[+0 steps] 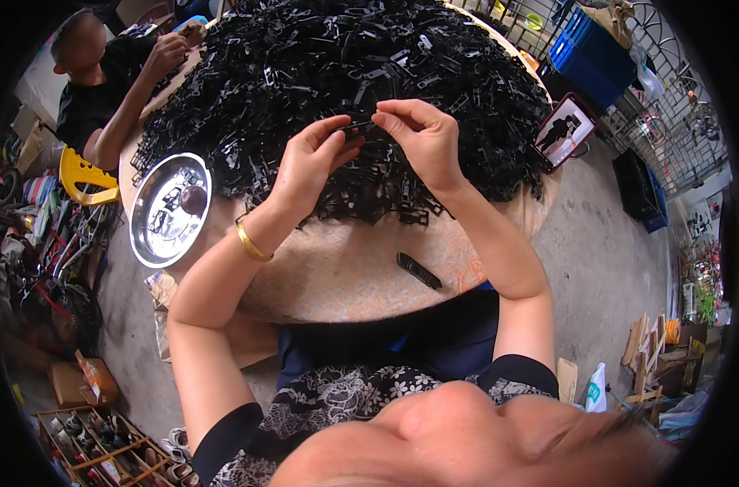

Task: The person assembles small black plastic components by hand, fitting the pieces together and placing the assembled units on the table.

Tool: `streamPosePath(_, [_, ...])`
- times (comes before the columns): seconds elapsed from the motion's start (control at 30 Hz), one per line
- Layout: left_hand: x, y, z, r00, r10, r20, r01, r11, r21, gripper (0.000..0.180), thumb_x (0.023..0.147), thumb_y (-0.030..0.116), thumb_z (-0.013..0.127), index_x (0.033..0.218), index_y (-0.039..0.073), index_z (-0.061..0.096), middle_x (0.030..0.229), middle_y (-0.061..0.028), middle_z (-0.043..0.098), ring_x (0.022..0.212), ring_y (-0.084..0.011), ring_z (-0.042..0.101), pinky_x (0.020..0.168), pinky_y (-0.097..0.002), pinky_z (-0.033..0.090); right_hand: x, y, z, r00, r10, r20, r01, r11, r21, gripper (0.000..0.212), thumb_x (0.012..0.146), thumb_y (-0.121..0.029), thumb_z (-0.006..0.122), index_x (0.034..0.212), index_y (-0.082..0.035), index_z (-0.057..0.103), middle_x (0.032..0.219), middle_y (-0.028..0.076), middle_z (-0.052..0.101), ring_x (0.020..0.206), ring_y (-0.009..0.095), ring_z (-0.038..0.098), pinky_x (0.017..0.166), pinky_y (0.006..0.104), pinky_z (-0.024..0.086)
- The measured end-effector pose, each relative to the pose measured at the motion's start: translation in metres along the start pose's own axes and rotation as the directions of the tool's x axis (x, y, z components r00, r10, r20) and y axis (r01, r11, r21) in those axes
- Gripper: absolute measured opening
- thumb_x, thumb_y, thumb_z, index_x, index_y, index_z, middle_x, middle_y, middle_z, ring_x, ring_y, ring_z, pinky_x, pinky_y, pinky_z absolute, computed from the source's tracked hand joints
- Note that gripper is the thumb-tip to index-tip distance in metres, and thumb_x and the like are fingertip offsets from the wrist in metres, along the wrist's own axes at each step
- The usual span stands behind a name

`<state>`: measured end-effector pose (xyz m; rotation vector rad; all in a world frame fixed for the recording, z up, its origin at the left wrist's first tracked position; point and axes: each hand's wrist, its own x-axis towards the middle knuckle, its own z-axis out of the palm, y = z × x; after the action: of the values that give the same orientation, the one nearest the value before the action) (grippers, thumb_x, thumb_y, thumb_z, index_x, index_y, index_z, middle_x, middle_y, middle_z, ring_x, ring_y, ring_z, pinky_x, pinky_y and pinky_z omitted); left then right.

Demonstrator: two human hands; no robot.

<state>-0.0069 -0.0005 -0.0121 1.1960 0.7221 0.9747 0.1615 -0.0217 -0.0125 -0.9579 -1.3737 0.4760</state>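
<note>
Above the near side of a big heap of black plastic parts [304,73], both my hands meet at one thin black plastic part [356,126]. My left hand [308,158] pinches it between thumb and fingers. At its other end the thumb and forefinger of my right hand [425,142] close on it. Its exact shape is mostly hidden by my fingers. On the round table [337,284], nearer to me, lies a ridged black elongated object [419,270], touched by neither hand.
Left of the heap stands a shiny metal tray [138,231] holding a few black parts and a dark round lump [193,200]. A co-worker [97,89] sits at the far left. A phone-like screen [564,134] leans at the right edge. Beyond are a blue crate [593,61] and a yellow plastic seat [81,183].
</note>
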Motion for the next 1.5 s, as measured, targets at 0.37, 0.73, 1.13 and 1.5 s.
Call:
streamPosePath(0.37, [-0.006, -0.006, 0.007, 0.995, 0.081, -0.062, -0.076, 0.993, 0.086, 0.032, 0.092, 0.002, 0.044, 0.123, -0.007, 0.045, 0.116, -0.0131, 0.053, 0.104, -0.0182, 0.057, 0.092, -0.0274, 0.048, -0.005, 0.006, 0.009, 0.998, 0.059, 0.004, -0.058, 0.997, -0.045, 0.014, 0.079, -0.008, 0.069, 0.088, 0.002, 0.068, 0.079, 0.009, 0.069, 0.07, 0.009, 0.064, 0.062, 0.0207, 0.05])
streamPosePath(0.73, [-0.006, -0.006, 0.006, 0.99, 0.132, -0.043, -0.12, 0.97, 0.211, 0.033, 0.091, 0.002, 0.048, 0.123, -0.005, 0.047, 0.109, -0.0108, 0.058, 0.095, -0.0135, 0.059, 0.088, -0.0248, 0.049, -0.007, 0.004, 0.012, 0.984, -0.174, 0.042, 0.179, 0.967, -0.18, 0.012, 0.074, -0.008, 0.071, 0.084, -0.001, 0.068, 0.08, 0.01, 0.066, 0.067, 0.017, 0.062, 0.058, 0.0255, 0.048])
streamPosePath(1.13, [-0.003, -0.004, 0.004, 0.998, 0.056, 0.008, -0.057, 0.993, 0.103, 0.035, 0.09, 0.003, 0.048, 0.124, -0.006, 0.044, 0.111, -0.0128, 0.057, 0.1, -0.0172, 0.059, 0.09, -0.0274, 0.048, -0.001, 0.001, 0.003, 0.922, -0.305, 0.238, 0.374, 0.858, -0.351, 0.013, 0.076, -0.005, 0.066, 0.088, 0.001, 0.065, 0.092, 0.014, 0.063, 0.078, 0.027, 0.063, 0.067, 0.0311, 0.052])
streamPosePath(1.5, [0.003, 0.002, -0.006, 0.998, 0.018, 0.065, -0.019, 1.0, 0.008, 0.036, 0.088, 0.005, 0.054, 0.121, -0.008, 0.046, 0.104, -0.0131, 0.059, 0.092, -0.0167, 0.061, 0.085, -0.0256, 0.051, 0.002, -0.011, -0.01, 0.916, -0.199, 0.348, 0.274, 0.945, -0.18, 0.019, 0.074, 0.002, 0.065, 0.094, 0.001, 0.063, 0.09, 0.014, 0.064, 0.078, 0.028, 0.064, 0.068, 0.0303, 0.053])
